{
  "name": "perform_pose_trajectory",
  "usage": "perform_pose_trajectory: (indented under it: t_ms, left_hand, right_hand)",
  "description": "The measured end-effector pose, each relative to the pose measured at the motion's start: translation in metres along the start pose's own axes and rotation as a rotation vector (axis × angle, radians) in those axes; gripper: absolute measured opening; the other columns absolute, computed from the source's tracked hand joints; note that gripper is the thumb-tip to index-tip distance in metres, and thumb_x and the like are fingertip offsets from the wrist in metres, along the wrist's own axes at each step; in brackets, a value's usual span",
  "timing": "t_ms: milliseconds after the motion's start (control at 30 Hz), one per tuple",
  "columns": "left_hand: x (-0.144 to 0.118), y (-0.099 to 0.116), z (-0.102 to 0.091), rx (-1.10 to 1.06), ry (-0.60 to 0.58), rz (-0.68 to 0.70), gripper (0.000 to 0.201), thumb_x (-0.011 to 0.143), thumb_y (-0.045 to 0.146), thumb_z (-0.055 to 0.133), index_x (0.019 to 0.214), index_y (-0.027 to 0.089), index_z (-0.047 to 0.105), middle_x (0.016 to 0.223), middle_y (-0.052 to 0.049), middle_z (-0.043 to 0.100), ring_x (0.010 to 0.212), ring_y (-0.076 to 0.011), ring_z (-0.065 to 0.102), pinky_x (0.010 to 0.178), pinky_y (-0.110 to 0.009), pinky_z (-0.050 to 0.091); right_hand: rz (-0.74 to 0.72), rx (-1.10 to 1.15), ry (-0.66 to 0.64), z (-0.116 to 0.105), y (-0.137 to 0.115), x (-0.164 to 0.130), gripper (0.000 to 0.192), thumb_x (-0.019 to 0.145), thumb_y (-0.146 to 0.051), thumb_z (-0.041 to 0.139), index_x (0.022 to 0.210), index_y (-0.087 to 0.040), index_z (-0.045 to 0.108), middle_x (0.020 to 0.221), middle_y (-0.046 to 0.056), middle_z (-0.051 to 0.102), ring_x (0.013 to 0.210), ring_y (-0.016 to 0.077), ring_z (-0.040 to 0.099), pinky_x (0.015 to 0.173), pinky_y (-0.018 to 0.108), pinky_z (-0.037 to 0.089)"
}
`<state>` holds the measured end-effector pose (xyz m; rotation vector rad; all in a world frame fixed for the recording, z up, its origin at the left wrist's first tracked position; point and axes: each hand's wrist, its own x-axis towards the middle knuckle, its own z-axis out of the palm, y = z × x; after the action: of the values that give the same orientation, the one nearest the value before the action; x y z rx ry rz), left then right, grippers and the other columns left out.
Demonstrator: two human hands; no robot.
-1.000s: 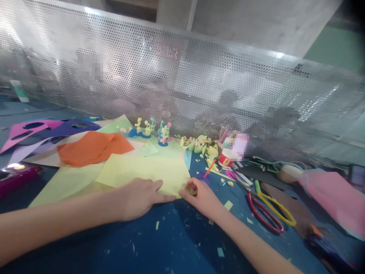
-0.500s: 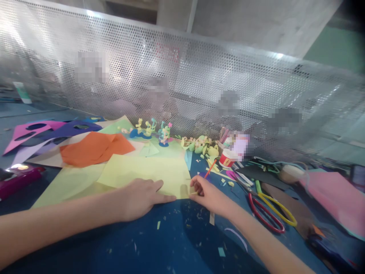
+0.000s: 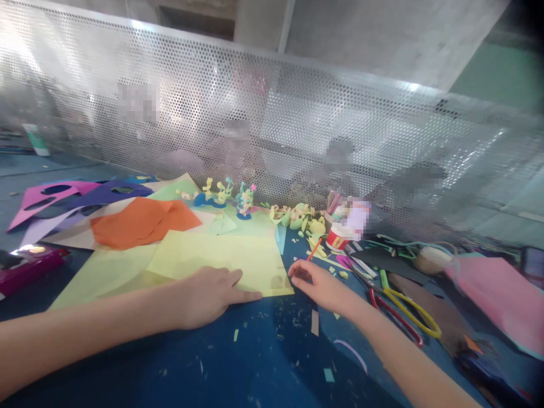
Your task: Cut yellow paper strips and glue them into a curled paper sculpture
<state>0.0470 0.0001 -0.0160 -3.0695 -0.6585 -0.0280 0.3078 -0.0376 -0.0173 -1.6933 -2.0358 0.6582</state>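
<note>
My left hand lies flat on a pale yellow sheet of paper, its index finger stretched along the near edge. My right hand is just beyond the sheet's right edge, fingers pinched around a slim orange pencil. The pencil's upper end sticks out behind the knuckles; its tip is hidden or too blurred to see. Beneath the yellow sheet is another pale yellow-green sheet. Paper scraps, including a narrow brownish strip, lie on the blue table near my right hand.
Scissors with red and yellow handles lie to the right, near pink paper. A red-and-white tub and small paper figures stand behind. Orange paper is left. A perforated metal screen closes the back; people show behind it.
My right hand has shifted slightly right and up, off the sheet's near right corner, which now shows. The left hand stays in place on the paper.
</note>
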Motion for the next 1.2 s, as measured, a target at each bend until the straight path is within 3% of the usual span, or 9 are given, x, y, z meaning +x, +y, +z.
perform_pose_trajectory:
  t_ms: [133,267,400,567,833,1000,1200]
  left_hand:
    - [-0.001,0.003,-0.004,-0.033,-0.03,0.019,0.059,0.079,0.011,0.038,0.13,0.039,0.03,0.092,-0.005,0.05,0.074,-0.0182,0.052,0.061,-0.027,0.035]
    - [0.001,0.009,-0.012,-0.219,-0.06,0.019,0.061,0.08,0.006,0.033,0.131,0.037,0.027,0.092,-0.003,0.049,0.075,-0.0148,0.052,0.066,-0.024,0.037]
    - [0.004,0.006,-0.01,-0.417,-0.012,-0.029,0.046,0.081,0.007,0.033,0.119,0.03,0.043,0.094,-0.002,0.049,0.077,-0.0128,0.052,0.07,-0.023,0.039]
    - [0.002,-0.008,-0.003,-0.499,0.037,-0.049,0.019,0.081,0.018,0.044,0.093,0.022,0.059,0.087,-0.002,0.054,0.076,-0.0127,0.052,0.071,-0.022,0.04]
    - [-0.008,-0.009,0.002,-0.538,0.063,-0.078,0.024,0.083,0.021,0.045,0.097,0.023,0.064,0.088,-0.003,0.057,0.077,-0.0119,0.054,0.072,-0.021,0.041]
    - [-0.01,-0.006,0.004,-0.54,0.042,-0.054,0.034,0.082,0.014,0.042,0.108,0.028,0.059,0.092,-0.003,0.052,0.08,-0.012,0.053,0.075,-0.02,0.041]
    - [-0.011,-0.003,0.0,-0.545,0.01,-0.034,0.033,0.085,0.019,0.038,0.109,0.029,0.059,0.091,-0.003,0.049,0.08,-0.012,0.051,0.077,-0.02,0.04]
  right_hand:
    - [-0.137,-0.032,0.088,0.015,-0.012,-0.001,0.013,0.081,-0.028,0.049,0.089,-0.021,0.058,0.089,0.002,0.059,0.083,0.016,0.054,0.073,0.028,0.042]
    - [-0.205,-0.125,0.11,0.026,-0.019,-0.005,0.013,0.081,-0.032,0.051,0.083,-0.023,0.06,0.086,0.001,0.062,0.084,0.0168,0.053,0.074,0.029,0.039]
    - [-0.201,-0.245,0.149,0.03,-0.019,-0.006,0.015,0.081,-0.034,0.051,0.074,-0.023,0.059,0.079,0.0,0.062,0.082,0.018,0.052,0.076,0.034,0.035]
    - [-0.168,-0.144,0.108,0.034,-0.013,-0.003,0.013,0.08,-0.033,0.053,0.074,-0.022,0.057,0.079,0.0,0.061,0.079,0.0163,0.053,0.072,0.029,0.037]
    - [-0.19,-0.134,0.123,0.038,-0.008,-0.003,0.015,0.081,-0.036,0.052,0.078,-0.022,0.057,0.083,0.001,0.06,0.083,0.0181,0.052,0.076,0.033,0.039]
    - [-0.36,-0.254,0.226,0.04,-0.011,-0.006,0.011,0.083,-0.028,0.051,0.091,-0.024,0.057,0.092,0.003,0.056,0.091,0.0186,0.049,0.082,0.036,0.038]
    - [-0.641,-0.384,0.166,0.042,-0.01,-0.008,0.036,0.083,-0.008,0.043,0.105,-0.031,0.058,0.093,0.003,0.053,0.094,0.0161,0.046,0.091,0.037,0.033]
